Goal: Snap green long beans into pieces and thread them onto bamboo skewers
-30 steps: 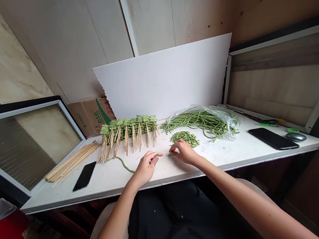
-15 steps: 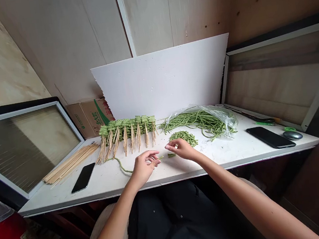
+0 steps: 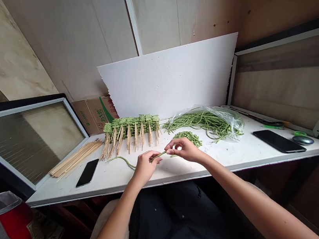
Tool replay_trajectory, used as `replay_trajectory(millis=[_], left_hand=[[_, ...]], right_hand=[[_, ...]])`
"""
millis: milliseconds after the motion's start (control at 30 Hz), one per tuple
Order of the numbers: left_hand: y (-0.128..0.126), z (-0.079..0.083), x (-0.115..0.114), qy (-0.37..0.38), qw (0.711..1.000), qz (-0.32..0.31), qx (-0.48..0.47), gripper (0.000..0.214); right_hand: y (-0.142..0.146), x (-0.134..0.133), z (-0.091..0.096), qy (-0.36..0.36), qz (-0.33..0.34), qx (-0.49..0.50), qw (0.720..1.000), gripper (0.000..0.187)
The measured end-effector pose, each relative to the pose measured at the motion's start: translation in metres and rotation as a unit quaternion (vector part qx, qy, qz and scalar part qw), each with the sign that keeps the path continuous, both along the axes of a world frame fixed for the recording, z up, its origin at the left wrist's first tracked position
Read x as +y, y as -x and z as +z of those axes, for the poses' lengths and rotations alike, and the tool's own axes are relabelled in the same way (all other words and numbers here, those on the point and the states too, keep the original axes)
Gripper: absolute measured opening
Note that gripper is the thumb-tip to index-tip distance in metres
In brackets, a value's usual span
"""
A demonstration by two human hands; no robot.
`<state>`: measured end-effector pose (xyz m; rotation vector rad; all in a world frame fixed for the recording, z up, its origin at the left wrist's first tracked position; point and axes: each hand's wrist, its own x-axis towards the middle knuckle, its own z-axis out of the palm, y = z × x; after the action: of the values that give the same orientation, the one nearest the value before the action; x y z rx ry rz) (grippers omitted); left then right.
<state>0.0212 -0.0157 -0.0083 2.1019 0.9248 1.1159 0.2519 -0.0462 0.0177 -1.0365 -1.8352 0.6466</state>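
A long green bean [image 3: 127, 163] runs between my hands, its tail curving left over the white tabletop. My left hand [image 3: 147, 165] is closed around it. The fingertips of my right hand [image 3: 184, 149] pinch the bean's right end. Just behind my right hand is a pile of short cut bean pieces [image 3: 190, 137]. One or two cut pieces lie under the right hand, partly hidden by it. Behind my left hand, bean pieces threaded on skewers [image 3: 132, 125] are stacked in a row, bare stick ends pointing toward me.
Loose bamboo skewers [image 3: 76, 159] and a phone [image 3: 87, 173] lie at left. Whole long beans [image 3: 198, 120] spill from a clear plastic bag [image 3: 235, 120] at back right. Another phone [image 3: 279, 141] and a computer mouse [image 3: 303, 139] rest at right. A white board [image 3: 172, 80] stands behind.
My right fingers have come to the bean's end and now pinch it; before, they were apart from it. The view has turned slightly left.
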Motion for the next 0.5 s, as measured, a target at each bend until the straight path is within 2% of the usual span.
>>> replay_trajectory(millis=[133,233,367,500], left_hand=[[0.0,0.003,-0.004,-0.097,0.995,0.007,0.014,0.016],[-0.002,0.003,-0.007,-0.125,0.992,-0.004,0.033,0.018],[-0.003,0.004,-0.01,-0.112,0.992,-0.034,0.048,0.02],[-0.004,0.006,-0.014,-0.051,0.996,-0.071,0.031,0.023]], right_hand=[[0.001,-0.005,0.004,-0.059,-0.008,-0.048,0.997,0.031],[0.004,-0.005,0.002,-0.086,-0.003,-0.061,0.994,0.029],[0.008,-0.005,-0.002,-0.064,0.011,-0.061,0.996,0.023],[0.011,-0.006,-0.003,-0.037,0.047,-0.037,0.998,0.011]])
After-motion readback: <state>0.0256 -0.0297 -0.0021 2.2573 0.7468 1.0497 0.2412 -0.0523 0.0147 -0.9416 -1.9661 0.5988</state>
